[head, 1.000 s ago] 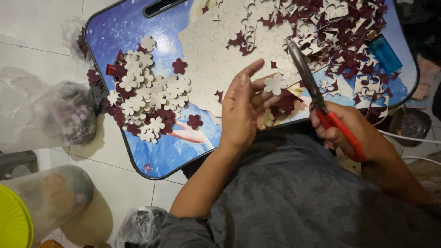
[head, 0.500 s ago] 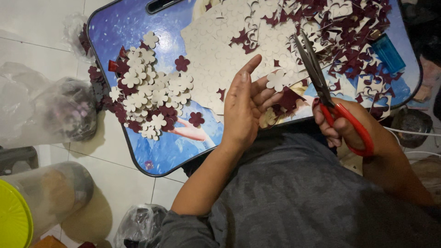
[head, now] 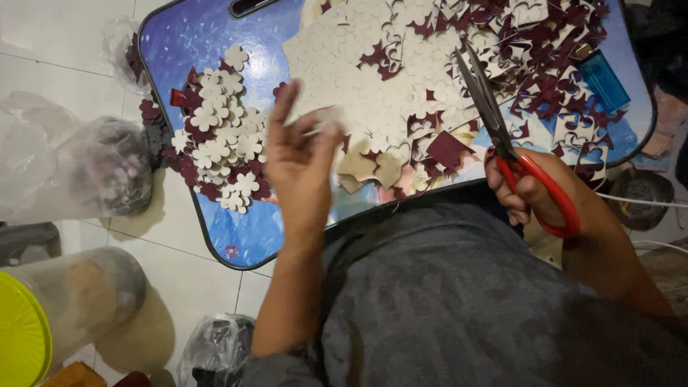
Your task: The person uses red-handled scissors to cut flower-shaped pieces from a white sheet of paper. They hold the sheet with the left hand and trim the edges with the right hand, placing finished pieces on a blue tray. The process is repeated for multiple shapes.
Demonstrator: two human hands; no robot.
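The left hand (head: 299,161) is raised over the blue tray (head: 188,43), its thumb and fingers pinching a small pale cut-out piece (head: 324,119), blurred, beside the heap of cream flower shapes (head: 222,140). The right hand (head: 539,195) is closed through the red handles of the scissors (head: 502,136), whose dark blades lie nearly together, pointing over the cream and maroon scraps (head: 459,64).

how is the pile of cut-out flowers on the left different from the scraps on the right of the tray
The flower pile is mostly cream, whole, matching shapes, heaped tightly. The scraps are mostly maroon, ragged offcuts with holes, spread loosely. Both lie on the blue tray.
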